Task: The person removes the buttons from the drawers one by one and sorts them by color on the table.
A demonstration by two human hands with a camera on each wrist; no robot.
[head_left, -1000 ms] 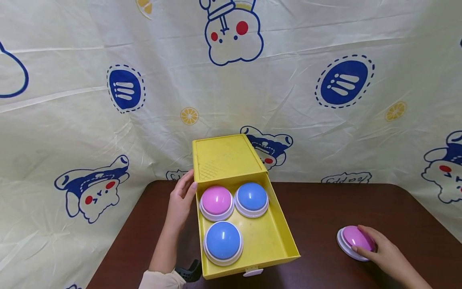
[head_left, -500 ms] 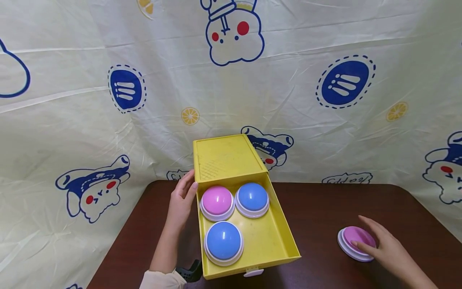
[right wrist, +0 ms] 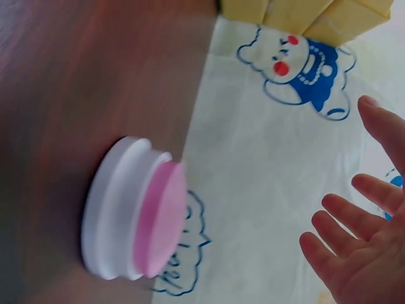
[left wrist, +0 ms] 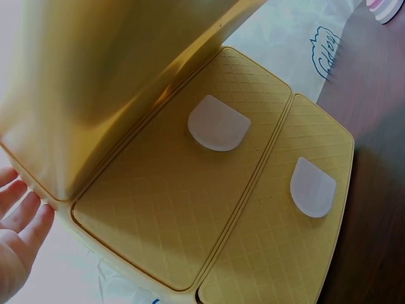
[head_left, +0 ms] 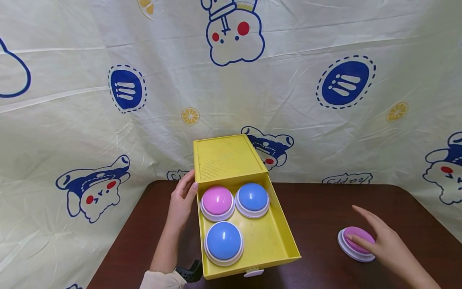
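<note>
A yellow drawer box [head_left: 227, 160] stands mid-table with its top drawer [head_left: 265, 237] pulled out. Inside the drawer lie a pink push button [head_left: 217, 200] and two blue push buttons [head_left: 223, 241], all on white bases. The left hand [head_left: 182, 200] rests its fingers against the box's left side. In the left wrist view its fingertips [left wrist: 38, 212] lie at the box's edge. Another pink push button [head_left: 355, 241] sits on the table at the right. Above it the right hand [head_left: 390, 245] is spread; the right wrist view shows a gap between the fingers and this pink push button [right wrist: 161, 218].
Two lower drawer fronts [left wrist: 171, 190] with white tab handles stay closed beneath the pulled-out drawer. A dark watch-like strap [head_left: 191, 272] is by the left sleeve [head_left: 162, 279]. The brown table [head_left: 310, 212] ends at a printed cloth backdrop [head_left: 231, 92].
The right hand has come off the pink push button on the table, rising with its fingers spreading. The left hand and the buttons in the drawer have stayed put.
</note>
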